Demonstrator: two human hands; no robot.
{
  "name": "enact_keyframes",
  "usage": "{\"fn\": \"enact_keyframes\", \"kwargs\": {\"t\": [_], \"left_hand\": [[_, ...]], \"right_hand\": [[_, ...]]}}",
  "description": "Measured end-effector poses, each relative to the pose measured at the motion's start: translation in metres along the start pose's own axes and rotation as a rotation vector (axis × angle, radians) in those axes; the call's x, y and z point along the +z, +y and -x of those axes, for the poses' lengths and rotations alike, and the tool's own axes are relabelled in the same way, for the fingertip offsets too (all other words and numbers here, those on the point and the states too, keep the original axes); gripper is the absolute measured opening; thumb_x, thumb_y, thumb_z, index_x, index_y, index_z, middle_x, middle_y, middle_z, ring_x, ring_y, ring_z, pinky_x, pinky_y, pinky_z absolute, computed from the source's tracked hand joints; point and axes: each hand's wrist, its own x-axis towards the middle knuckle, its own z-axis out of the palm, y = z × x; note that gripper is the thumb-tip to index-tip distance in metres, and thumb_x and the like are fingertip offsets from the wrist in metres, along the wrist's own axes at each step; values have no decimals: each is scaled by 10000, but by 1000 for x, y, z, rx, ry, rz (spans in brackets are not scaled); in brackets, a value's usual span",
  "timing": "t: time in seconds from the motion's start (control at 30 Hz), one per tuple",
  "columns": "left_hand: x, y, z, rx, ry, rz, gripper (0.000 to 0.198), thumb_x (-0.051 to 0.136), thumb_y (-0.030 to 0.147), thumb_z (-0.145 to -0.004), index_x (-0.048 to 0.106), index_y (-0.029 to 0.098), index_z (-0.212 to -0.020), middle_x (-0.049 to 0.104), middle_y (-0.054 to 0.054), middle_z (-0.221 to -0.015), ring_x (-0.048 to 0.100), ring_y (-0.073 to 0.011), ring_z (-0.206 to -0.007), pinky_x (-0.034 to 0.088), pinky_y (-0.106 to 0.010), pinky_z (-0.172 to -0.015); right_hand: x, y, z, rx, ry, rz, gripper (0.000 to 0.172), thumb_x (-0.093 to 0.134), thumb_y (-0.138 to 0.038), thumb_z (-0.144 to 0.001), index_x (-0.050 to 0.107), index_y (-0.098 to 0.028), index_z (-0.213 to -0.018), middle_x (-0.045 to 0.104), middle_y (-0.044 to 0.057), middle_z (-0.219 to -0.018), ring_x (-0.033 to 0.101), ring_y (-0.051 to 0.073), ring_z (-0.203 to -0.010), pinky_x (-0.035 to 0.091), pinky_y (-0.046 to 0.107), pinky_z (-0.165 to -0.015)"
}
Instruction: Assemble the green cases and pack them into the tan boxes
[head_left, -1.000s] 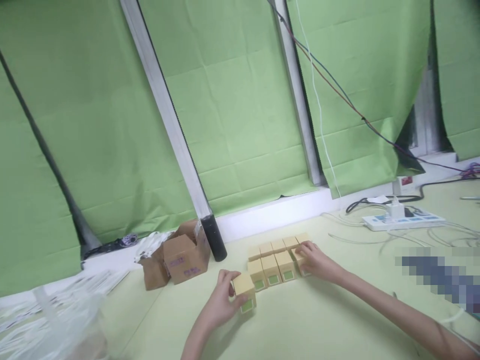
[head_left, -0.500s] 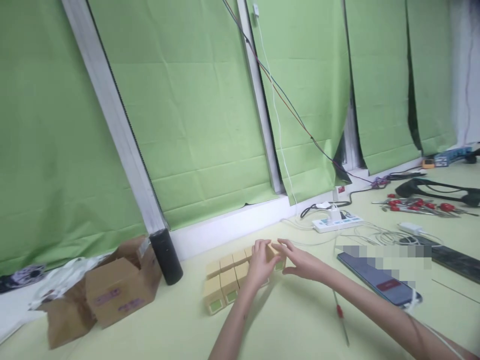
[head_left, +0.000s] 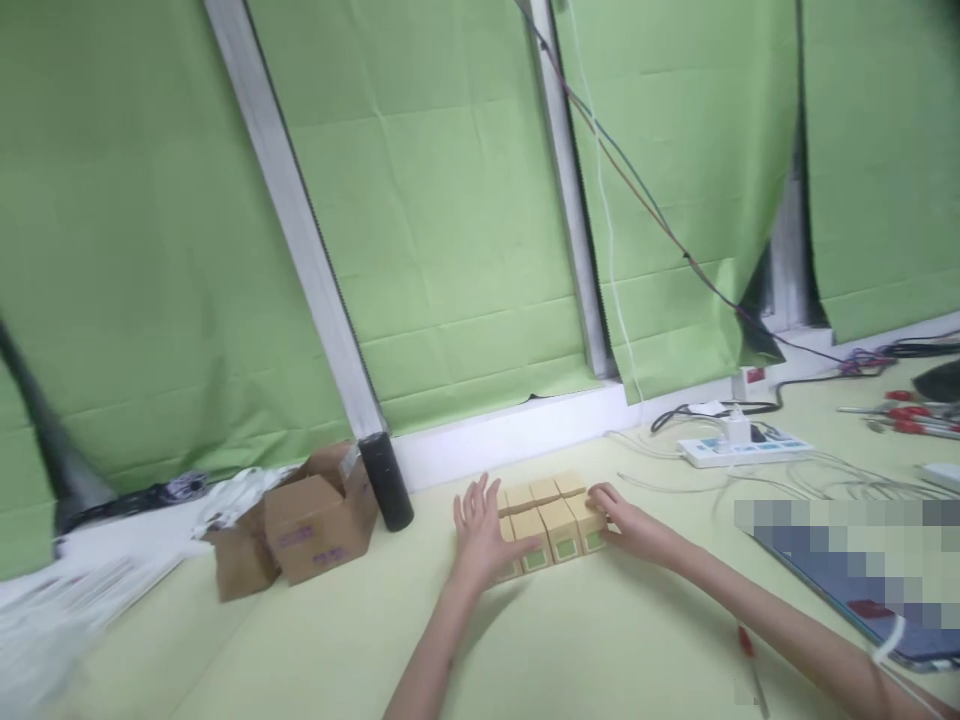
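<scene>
Two rows of small yellow-brown boxes (head_left: 556, 518) stand packed side by side on the pale tabletop. Green-and-white patches show on the front faces. My left hand (head_left: 480, 535) is against the left end of the group, its fingers spread upward and its thumb across the front boxes. It covers part of the leftmost ones. At the opposite end, my right hand (head_left: 634, 525) touches the rightmost front box, with curved fingers at its top edge and the thumb lower, apart from them. Neither hand lifts a box.
Left stand an opened brown carton (head_left: 322, 525) and a black cylinder (head_left: 386, 482). A power strip (head_left: 742, 450) with cables lies back right. A phone-like device (head_left: 847, 585), partly pixelated, and a red-handled screwdriver (head_left: 750, 660) lie right. Green blinds (head_left: 450, 220) hang behind.
My view has turned left. My left hand has gone from the right part of the group to its left end, fingers spreading. My right hand stays at the right end.
</scene>
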Motion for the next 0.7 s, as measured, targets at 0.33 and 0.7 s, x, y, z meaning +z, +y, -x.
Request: {"fn": "enact_keyframes", "kwargs": {"t": [0.33,0.7], "left_hand": [[4,-63,-13,-26,-197,-89,1076,645,727,-494,270,305,-1410,60,-90,-1546,-25,-390,-1390,-29,-644,-1048],[18,-71,-36,92,-151,-31,423,519,377,-875,466,220,-1264,399,-90,-1398,380,-288,-1262,269,-560,-1040]], "right_hand": [[4,-16,-74,-95,-232,101,984,699,-639,-557,291,-358,-1407,59,89,-1549,6,413,-1378,37,667,-1021],[20,-21,-90,-82,-347,139,793,519,-707,-708,353,-340,-1391,301,105,-1490,239,376,-1348,113,644,-1024]]}}
